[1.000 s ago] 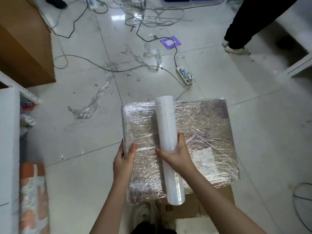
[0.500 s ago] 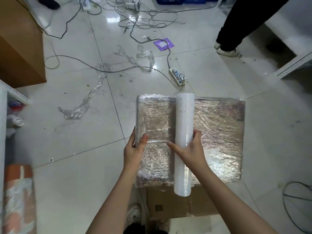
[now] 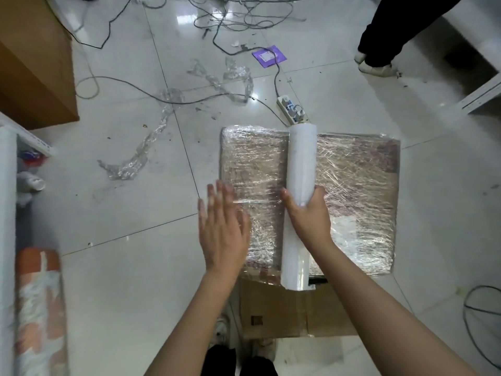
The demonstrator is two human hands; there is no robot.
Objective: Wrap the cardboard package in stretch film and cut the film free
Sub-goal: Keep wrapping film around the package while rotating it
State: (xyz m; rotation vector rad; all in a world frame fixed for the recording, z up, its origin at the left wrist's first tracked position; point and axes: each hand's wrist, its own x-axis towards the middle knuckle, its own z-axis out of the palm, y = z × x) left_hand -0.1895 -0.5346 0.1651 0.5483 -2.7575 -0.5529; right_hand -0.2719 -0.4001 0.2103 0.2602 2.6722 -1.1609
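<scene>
Our right hand [image 3: 309, 215] curls around the middle of the film roll [image 3: 301, 180], which lies lengthwise across the top of the package [image 3: 355, 191]. Our left hand [image 3: 221, 226] holds nothing, its fingers straight and spread (slightly blurred) over the package's left edge. The package, already covered in shiny film, rests on a cardboard box [image 3: 284, 308] on the tiled floor [image 3: 135, 280]. Beyond it lie a power strip [image 3: 291, 108], tangled cables [image 3: 233, 17] and crumpled film scraps [image 3: 151, 142]. Another person's leg [image 3: 385, 31] stands at the upper right
</scene>
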